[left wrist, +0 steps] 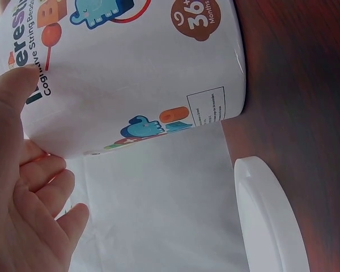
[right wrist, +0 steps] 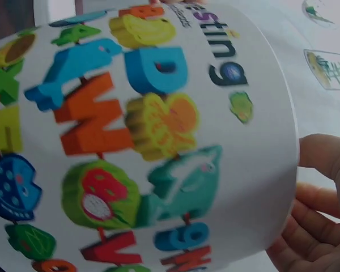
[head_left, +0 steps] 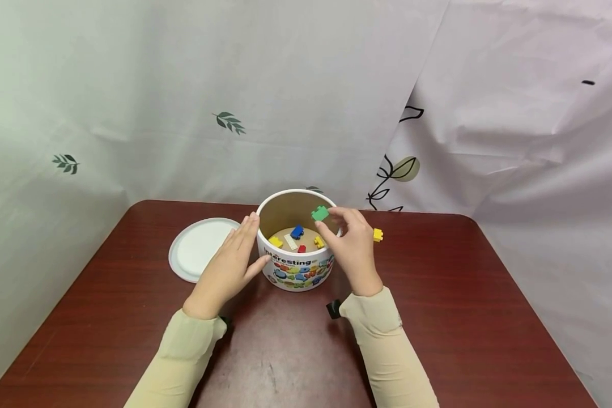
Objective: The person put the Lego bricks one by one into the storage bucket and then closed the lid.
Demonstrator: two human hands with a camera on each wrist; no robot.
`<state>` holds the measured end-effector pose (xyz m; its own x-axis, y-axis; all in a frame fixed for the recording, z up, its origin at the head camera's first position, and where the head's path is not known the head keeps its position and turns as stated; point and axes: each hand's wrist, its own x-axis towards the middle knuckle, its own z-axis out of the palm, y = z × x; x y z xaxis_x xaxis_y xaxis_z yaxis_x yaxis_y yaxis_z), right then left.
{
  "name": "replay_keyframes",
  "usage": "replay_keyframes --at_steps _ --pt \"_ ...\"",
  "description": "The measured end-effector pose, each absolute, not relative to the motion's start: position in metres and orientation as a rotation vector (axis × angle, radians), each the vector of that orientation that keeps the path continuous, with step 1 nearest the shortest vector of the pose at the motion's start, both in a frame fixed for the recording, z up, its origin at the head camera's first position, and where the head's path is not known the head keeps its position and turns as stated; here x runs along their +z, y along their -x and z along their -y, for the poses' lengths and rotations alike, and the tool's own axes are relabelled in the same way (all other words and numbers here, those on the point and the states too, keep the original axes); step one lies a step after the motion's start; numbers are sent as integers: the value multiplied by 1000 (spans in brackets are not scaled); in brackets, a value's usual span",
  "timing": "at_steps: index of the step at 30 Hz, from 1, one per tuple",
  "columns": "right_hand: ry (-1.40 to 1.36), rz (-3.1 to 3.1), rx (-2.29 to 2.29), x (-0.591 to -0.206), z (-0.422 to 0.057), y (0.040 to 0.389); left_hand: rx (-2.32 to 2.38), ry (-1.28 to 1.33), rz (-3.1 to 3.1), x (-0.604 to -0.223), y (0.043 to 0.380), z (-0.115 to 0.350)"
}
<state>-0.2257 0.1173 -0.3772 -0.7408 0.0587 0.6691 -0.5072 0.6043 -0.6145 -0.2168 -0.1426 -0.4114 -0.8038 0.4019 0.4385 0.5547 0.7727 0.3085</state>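
Observation:
A round white tub point(head_left: 297, 277) with printed letters and animals stands upright on the table. My left hand point(head_left: 229, 266) rests on its left side, fingers straight and thumb on the front; the left wrist view shows the thumb and fingers against the tub wall point(left wrist: 130, 96). Over the tub's opening, my right hand point(head_left: 354, 243) pinches a green toy brick point(head_left: 319, 213) between thumb and forefinger. Inside the tub lie a blue brick point(head_left: 297, 232), a white brick point(head_left: 290, 242), a red brick point(head_left: 302, 249) and yellow bricks point(head_left: 275, 242). In the right wrist view, the printed wall hides the green brick.
A white round lid point(head_left: 196, 252) lies on the table left of the tub. Just right of my right hand a yellow brick point(head_left: 378, 234) shows. The dark red table point(head_left: 464, 317) meets a pale hanging cloth point(head_left: 306, 102) behind it.

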Motion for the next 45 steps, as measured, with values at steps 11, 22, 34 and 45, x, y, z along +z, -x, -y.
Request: replay_keyframes --at_steps 11,22,34,45 --pt "-363 2174 1066 -381 -114 229 -602 731 2624 -412 219 141" --pt "-427 2117 1042 -380 -117 231 -606 734 2621 -412 218 142" --pt "-376 1992 1011 -381 -148 242 -611 737 2621 -411 218 143" --pt "-30 2143 1189 -410 -195 259 -613 741 2614 -411 217 143"
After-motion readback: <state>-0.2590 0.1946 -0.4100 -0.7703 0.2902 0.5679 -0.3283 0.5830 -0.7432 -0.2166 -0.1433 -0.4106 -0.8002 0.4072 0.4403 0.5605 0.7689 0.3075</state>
